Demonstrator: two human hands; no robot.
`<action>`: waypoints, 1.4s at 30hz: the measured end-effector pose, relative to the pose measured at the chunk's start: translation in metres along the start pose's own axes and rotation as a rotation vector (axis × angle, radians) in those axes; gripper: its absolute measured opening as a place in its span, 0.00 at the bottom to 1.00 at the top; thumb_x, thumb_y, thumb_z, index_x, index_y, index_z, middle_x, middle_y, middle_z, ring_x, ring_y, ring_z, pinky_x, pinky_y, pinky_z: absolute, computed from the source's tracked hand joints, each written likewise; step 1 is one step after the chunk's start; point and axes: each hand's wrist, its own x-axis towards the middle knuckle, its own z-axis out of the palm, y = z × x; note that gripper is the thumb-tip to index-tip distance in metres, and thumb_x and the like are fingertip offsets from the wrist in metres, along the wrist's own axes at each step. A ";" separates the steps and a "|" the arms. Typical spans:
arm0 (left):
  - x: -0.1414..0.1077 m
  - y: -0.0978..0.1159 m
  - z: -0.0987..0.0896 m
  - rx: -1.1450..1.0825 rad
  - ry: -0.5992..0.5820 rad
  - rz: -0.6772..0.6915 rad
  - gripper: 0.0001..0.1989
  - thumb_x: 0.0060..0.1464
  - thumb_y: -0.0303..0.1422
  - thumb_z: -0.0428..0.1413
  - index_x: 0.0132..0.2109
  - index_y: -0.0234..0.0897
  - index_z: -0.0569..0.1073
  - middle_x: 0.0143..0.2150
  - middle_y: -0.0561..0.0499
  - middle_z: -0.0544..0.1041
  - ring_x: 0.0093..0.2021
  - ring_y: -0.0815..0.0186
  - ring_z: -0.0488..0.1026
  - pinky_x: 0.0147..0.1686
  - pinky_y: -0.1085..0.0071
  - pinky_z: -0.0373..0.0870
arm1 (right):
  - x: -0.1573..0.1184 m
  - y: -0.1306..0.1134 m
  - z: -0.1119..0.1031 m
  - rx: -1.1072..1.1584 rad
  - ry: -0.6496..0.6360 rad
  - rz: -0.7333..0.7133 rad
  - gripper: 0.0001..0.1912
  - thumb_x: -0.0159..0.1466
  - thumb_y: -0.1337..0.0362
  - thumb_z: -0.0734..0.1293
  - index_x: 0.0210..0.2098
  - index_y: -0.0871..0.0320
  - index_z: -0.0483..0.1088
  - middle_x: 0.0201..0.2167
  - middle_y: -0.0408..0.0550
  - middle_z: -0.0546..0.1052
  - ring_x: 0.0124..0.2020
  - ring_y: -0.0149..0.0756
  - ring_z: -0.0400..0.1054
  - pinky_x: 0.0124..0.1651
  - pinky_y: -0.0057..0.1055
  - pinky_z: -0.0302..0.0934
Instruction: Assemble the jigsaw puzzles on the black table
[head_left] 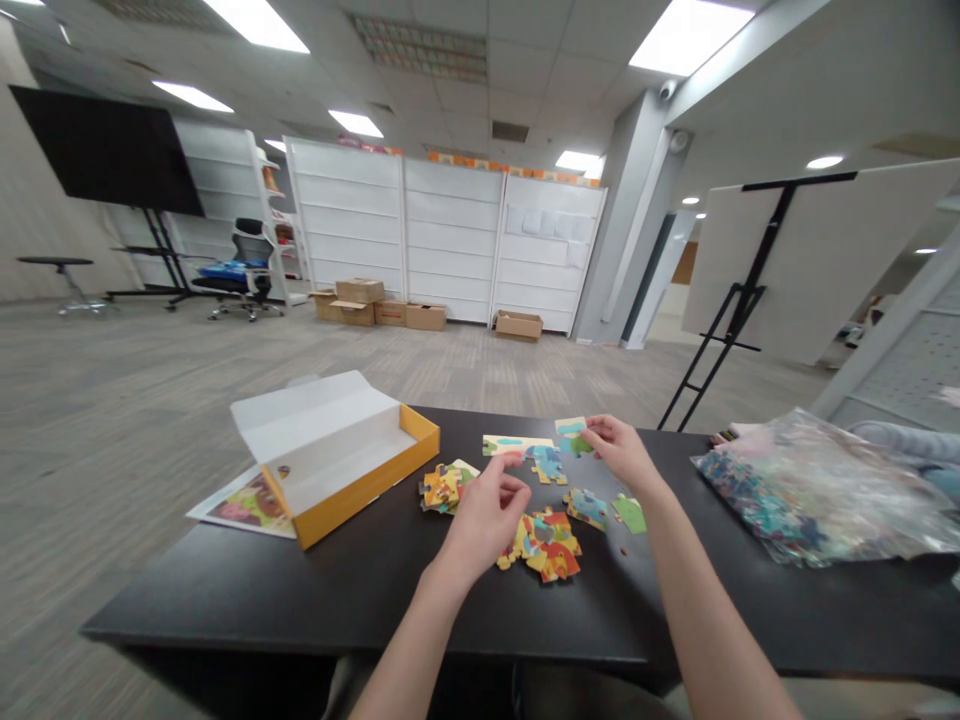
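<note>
Dark surface [360, 590], we go left to right. We first log a printed picture sheet [251, 505], partly under the yellow box [367, 497]; box is open, white flap raised and leaning back. Just right of it we have a small heap of puzzle pieces [441, 487], mostly yellow, overlapping. Next, the left hand [491, 510]: fingers half curled and parted, we see nothing held; it sits between that heap and the next pieces, index finger near the joined section [547, 463], a pale strip with blue pieces lying flat toward the far edge. Nearer us, right by the left hand, a red-and-yellow pile [551, 550], loosely stacked. Then the pale-and-blue piece [570, 426], beside the joined section's right end; the right hand [616, 447] pinches its right edge between thumb and fingers. Lifted or resting, we can't tell. Below, we mark a blue piece [589, 508], then a green piece [630, 515] near the right forearm. Far right: a clear plastic bag [825, 490], bulging with small multicoloured bits.
</note>
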 end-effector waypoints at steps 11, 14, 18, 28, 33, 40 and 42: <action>-0.002 0.000 -0.003 0.285 -0.015 0.038 0.16 0.59 0.34 0.52 0.55 0.42 0.68 0.38 0.52 0.81 0.40 0.62 0.79 0.42 0.67 0.75 | 0.034 0.052 0.011 -0.398 0.117 0.204 0.15 0.60 0.63 0.66 0.43 0.62 0.77 0.35 0.53 0.84 0.33 0.38 0.78 0.42 0.31 0.67; -0.003 0.003 -0.004 0.320 -0.022 0.034 0.17 0.59 0.34 0.52 0.56 0.42 0.68 0.39 0.51 0.82 0.40 0.62 0.79 0.42 0.67 0.74 | 0.033 0.056 0.013 -0.431 0.079 0.207 0.14 0.60 0.63 0.67 0.43 0.61 0.77 0.35 0.53 0.84 0.34 0.37 0.78 0.40 0.29 0.67; -0.004 0.004 -0.004 0.331 -0.036 0.038 0.17 0.60 0.34 0.51 0.55 0.42 0.68 0.39 0.51 0.82 0.40 0.61 0.79 0.41 0.67 0.74 | 0.034 0.060 0.018 -0.461 0.050 0.182 0.14 0.61 0.62 0.66 0.43 0.61 0.77 0.34 0.51 0.84 0.34 0.36 0.78 0.41 0.29 0.67; -0.004 0.003 0.006 0.337 -0.037 0.071 0.15 0.60 0.33 0.52 0.54 0.42 0.70 0.38 0.53 0.82 0.40 0.62 0.79 0.42 0.68 0.75 | 0.032 0.063 0.028 -0.578 0.094 0.120 0.10 0.61 0.61 0.68 0.41 0.57 0.77 0.37 0.50 0.83 0.41 0.40 0.76 0.42 0.30 0.64; -0.004 0.001 0.009 0.331 -0.040 0.079 0.15 0.59 0.32 0.52 0.53 0.43 0.70 0.38 0.54 0.82 0.40 0.64 0.79 0.42 0.69 0.75 | 0.027 0.056 0.029 -0.638 0.091 0.141 0.09 0.62 0.59 0.67 0.40 0.54 0.76 0.39 0.48 0.83 0.42 0.40 0.75 0.37 0.29 0.62; -0.009 0.007 0.007 0.329 -0.083 0.115 0.15 0.60 0.32 0.52 0.54 0.42 0.70 0.40 0.53 0.82 0.41 0.64 0.79 0.42 0.68 0.75 | 0.022 0.046 0.033 -0.702 0.059 0.124 0.09 0.64 0.63 0.65 0.40 0.54 0.76 0.39 0.48 0.82 0.43 0.41 0.75 0.36 0.29 0.60; -0.010 0.008 0.006 0.324 -0.091 0.122 0.15 0.60 0.32 0.52 0.53 0.42 0.70 0.40 0.52 0.82 0.41 0.64 0.79 0.43 0.68 0.75 | 0.022 0.044 0.030 -0.692 0.077 0.120 0.09 0.64 0.63 0.64 0.39 0.54 0.77 0.39 0.48 0.82 0.42 0.40 0.75 0.37 0.29 0.61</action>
